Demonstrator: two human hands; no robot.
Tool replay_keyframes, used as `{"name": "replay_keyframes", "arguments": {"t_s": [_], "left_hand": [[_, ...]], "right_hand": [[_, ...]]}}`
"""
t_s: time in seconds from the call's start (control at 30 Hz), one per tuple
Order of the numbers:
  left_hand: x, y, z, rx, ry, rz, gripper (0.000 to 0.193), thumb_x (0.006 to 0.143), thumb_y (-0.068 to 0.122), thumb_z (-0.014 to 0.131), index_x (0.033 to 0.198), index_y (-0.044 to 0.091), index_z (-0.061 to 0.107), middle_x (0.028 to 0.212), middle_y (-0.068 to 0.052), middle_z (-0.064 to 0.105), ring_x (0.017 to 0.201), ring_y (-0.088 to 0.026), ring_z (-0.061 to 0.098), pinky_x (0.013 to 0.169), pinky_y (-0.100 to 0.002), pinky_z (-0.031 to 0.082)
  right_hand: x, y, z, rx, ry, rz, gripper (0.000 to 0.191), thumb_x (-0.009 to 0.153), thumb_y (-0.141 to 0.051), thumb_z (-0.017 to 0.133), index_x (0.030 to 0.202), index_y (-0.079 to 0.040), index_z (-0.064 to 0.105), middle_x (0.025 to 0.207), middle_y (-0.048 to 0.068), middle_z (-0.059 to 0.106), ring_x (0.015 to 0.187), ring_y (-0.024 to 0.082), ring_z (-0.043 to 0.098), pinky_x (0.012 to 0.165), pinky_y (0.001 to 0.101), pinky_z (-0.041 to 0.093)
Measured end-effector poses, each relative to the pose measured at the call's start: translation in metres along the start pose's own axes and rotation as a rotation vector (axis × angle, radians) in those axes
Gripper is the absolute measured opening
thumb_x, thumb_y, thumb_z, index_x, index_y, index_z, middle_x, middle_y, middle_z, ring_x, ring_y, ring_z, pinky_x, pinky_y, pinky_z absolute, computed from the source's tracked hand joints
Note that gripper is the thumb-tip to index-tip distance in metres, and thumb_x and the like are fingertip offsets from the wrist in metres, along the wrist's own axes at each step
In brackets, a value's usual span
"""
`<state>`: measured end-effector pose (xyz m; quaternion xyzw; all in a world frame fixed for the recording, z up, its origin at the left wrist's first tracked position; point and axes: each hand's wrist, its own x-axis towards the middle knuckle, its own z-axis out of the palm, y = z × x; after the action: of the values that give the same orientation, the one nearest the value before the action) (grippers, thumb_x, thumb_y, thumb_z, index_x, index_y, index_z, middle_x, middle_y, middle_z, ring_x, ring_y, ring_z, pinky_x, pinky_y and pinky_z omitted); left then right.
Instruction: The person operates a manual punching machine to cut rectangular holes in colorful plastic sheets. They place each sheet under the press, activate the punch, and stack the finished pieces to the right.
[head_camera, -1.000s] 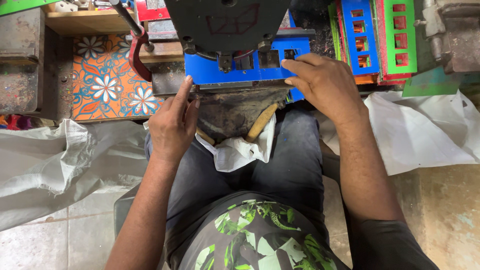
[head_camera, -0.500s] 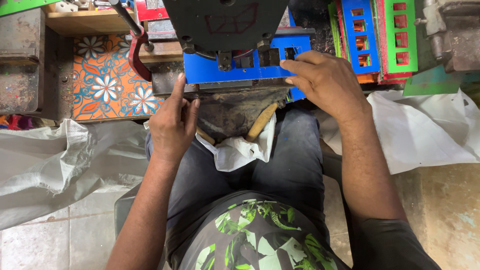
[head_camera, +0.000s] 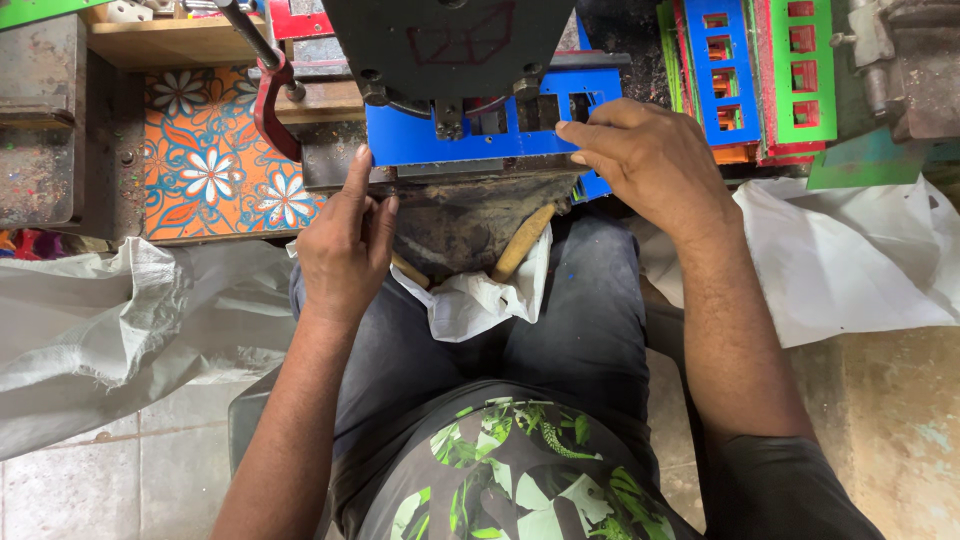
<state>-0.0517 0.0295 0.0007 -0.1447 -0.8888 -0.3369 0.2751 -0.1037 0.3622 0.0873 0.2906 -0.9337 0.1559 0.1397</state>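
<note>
Both hands steady a blue plastic strip (head_camera: 450, 140) under a dark press machine (head_camera: 450, 50).
A white sack (head_camera: 480, 295) hangs open below the press bed; its contents cannot be seen. The left hand (head_camera: 340, 250) has loosely curled fingers, with its index fingertip touching the strip's left end. The right hand (head_camera: 650, 165) lies flat with fingers pressing the strip's right end. Punched strips (head_camera: 760, 70) are stacked at right.

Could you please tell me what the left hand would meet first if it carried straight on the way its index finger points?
The left hand points up and away from the body; its fingertip already touches the corner of the blue sheet, so that comes first, with the dark press body probably behind it.
</note>
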Motion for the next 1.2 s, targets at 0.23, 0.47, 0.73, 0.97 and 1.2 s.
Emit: {"name": "replay_keyframes", "arguments": {"t_s": [0.23, 0.47, 0.73, 0.97, 1.2], "left_hand": [[0.0, 0.0, 0.0, 0.001, -0.003, -0.004, 0.06, 0.101, 0.011, 0.078, 0.155, 0.007, 0.05, 0.087, -0.009, 0.066, 0.073, -0.021, 0.066, 0.067, -0.036, 0.055], [0.0, 0.0, 0.0, 0.004, -0.015, -0.026, 0.059, 0.101, 0.012, 0.078, 0.153, 0.007, 0.052, 0.086, -0.01, 0.066, 0.072, -0.021, 0.066, 0.066, -0.037, 0.054], [-0.001, 0.001, -0.002, -0.029, 0.007, 0.021, 0.043, 0.103, 0.011, 0.077, 0.143, 0.007, 0.062, 0.087, -0.009, 0.068, 0.074, -0.022, 0.066, 0.068, -0.037, 0.054], [0.002, -0.013, -0.008, -0.036, 0.003, -0.044, 0.036, 0.106, 0.013, 0.078, 0.139, 0.002, 0.067, 0.085, -0.011, 0.068, 0.07, -0.022, 0.062, 0.067, -0.036, 0.05], [0.0, -0.017, -0.003, -0.02, 0.009, -0.028, 0.033, 0.108, 0.012, 0.078, 0.138, 0.002, 0.068, 0.085, -0.01, 0.067, 0.071, -0.021, 0.062, 0.07, -0.036, 0.05]], "right_hand": [[0.0, 0.001, 0.003, 0.005, 0.001, 0.001, 0.024, 0.097, -0.021, 0.079, 0.121, -0.017, 0.078, 0.107, 0.005, 0.073, 0.093, 0.022, 0.072, 0.078, 0.0368, 0.059], [0.0, 0.003, 0.003, -0.059, 0.027, -0.064, 0.028, 0.091, -0.017, 0.082, 0.119, -0.018, 0.08, 0.106, 0.001, 0.074, 0.094, 0.021, 0.064, 0.083, 0.0347, 0.056], [-0.019, 0.016, -0.001, 0.1, -0.003, -0.075, 0.029, 0.088, -0.016, 0.084, 0.117, -0.015, 0.079, 0.106, 0.003, 0.074, 0.094, 0.025, 0.063, 0.083, 0.0378, 0.053], [-0.137, 0.064, -0.046, 0.255, -0.001, 0.368, 0.041, 0.081, -0.015, 0.084, 0.12, -0.008, 0.077, 0.102, 0.012, 0.075, 0.089, 0.029, 0.067, 0.082, 0.0381, 0.052], [-0.159, 0.131, 0.018, 0.055, 0.274, 0.488, 0.035, 0.089, -0.016, 0.089, 0.116, 0.0, 0.077, 0.104, 0.022, 0.074, 0.093, 0.032, 0.074, 0.084, 0.0411, 0.057]]}}
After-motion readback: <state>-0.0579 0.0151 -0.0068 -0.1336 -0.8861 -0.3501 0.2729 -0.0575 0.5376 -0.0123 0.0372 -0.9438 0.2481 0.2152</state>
